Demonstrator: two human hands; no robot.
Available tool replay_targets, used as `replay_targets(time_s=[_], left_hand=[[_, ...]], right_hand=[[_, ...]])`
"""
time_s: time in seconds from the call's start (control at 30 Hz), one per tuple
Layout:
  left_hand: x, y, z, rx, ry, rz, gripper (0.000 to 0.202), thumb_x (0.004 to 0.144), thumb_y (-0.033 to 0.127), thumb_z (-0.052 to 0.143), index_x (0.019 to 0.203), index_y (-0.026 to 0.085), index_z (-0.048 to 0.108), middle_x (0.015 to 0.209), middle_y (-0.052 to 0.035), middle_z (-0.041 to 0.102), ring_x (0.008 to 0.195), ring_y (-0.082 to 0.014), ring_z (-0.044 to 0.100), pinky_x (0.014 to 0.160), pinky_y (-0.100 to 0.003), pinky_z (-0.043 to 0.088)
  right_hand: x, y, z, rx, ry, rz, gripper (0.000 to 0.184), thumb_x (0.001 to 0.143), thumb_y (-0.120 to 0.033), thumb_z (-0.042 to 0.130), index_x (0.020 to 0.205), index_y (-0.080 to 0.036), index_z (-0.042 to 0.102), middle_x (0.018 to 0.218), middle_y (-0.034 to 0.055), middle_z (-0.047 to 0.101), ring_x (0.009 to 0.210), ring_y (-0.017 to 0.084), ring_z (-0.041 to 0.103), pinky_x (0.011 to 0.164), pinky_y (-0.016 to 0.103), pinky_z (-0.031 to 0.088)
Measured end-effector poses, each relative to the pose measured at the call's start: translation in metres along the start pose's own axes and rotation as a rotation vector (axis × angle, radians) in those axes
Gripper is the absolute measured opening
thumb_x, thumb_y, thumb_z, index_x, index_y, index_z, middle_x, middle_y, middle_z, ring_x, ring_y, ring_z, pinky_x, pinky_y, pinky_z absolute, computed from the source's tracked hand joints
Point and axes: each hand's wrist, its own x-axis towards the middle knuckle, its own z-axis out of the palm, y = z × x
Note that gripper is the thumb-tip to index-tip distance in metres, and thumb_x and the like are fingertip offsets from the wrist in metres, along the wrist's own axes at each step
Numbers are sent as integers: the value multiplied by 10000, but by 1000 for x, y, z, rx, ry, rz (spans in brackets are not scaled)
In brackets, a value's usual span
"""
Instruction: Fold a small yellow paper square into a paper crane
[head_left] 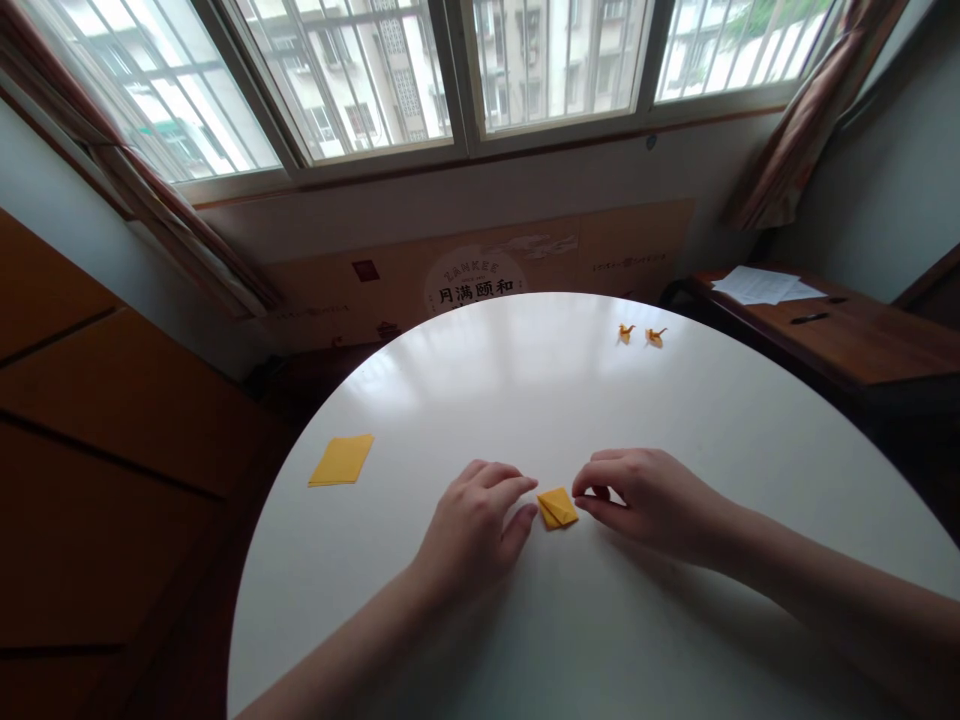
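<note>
A small yellow origami paper (557,508), folded into a layered square with a slanting flap, lies on the white round table (480,390) between my hands. My left hand (476,515) is open at its left side; thumb and forefinger are apart, their tips just short of the paper. On the other side, my right hand (652,500) has bent fingers, with thumb and forefinger tips close to the paper's right edge and a narrow gap between them. Whether those tips touch the edge is hard to see.
A small stack of yellow paper squares (342,460) lies at the table's left. Two folded paper cranes, one left (625,334) and one right (655,338), stand near the far edge. Beyond are a brown wooden desk (862,330) with white sheets (766,285) and a window wall.
</note>
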Motion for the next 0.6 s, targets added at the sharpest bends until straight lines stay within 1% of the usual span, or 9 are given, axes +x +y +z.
replay_targets(time_s=[0.07,0.13,0.23,0.33,0.43,0.5,0.6], left_hand=[[3,-2,4,9,-4,-2,253,923,209,564,1116,201,727,1095,-81,715,1031,-240,618,930,-410,533],[5,0,7,18,-20,5,250,907,201,583,1110,199,730,1114,-83,706,1042,-247,607,943,-424,523],[7,3,10,19,-38,37,238,883,182,610,1083,206,736,1128,-75,700,1052,-247,601,967,-442,504],[6,1,12,-4,-24,63,218,877,168,617,1038,224,753,1106,-65,709,1046,-238,605,970,-437,502],[2,-1,14,-36,-13,76,210,871,157,628,987,248,777,1071,-53,721,1013,-233,613,946,-428,513],[0,-1,15,-48,-19,86,205,873,163,632,961,261,789,1066,-51,724,997,-237,616,931,-431,518],[-4,1,15,-57,-37,124,191,877,187,636,948,270,793,1092,-53,718,1004,-244,613,923,-434,520]], right_hand=[[1,-2,1,-7,-5,17,130,884,-205,600,870,-217,729,792,14,718,670,147,621,624,249,392],[2,-5,4,-27,-10,25,128,895,-266,617,847,-211,722,770,14,710,651,147,611,603,247,372],[3,-10,10,-73,-20,14,138,876,-329,660,829,-209,709,764,12,700,637,149,600,587,247,342],[2,-13,16,-84,-46,-27,67,859,-250,660,830,-225,715,787,-3,699,650,140,608,593,243,333],[0,-13,16,-84,-59,-60,151,890,-186,611,822,-243,734,793,-7,696,679,134,614,607,242,335],[-1,-11,12,-114,-60,-76,199,918,-182,587,820,-254,744,792,-5,694,690,139,604,612,250,331],[-2,-7,5,-155,-76,-112,221,944,-189,572,846,-280,749,826,-6,703,742,157,600,625,264,324]])
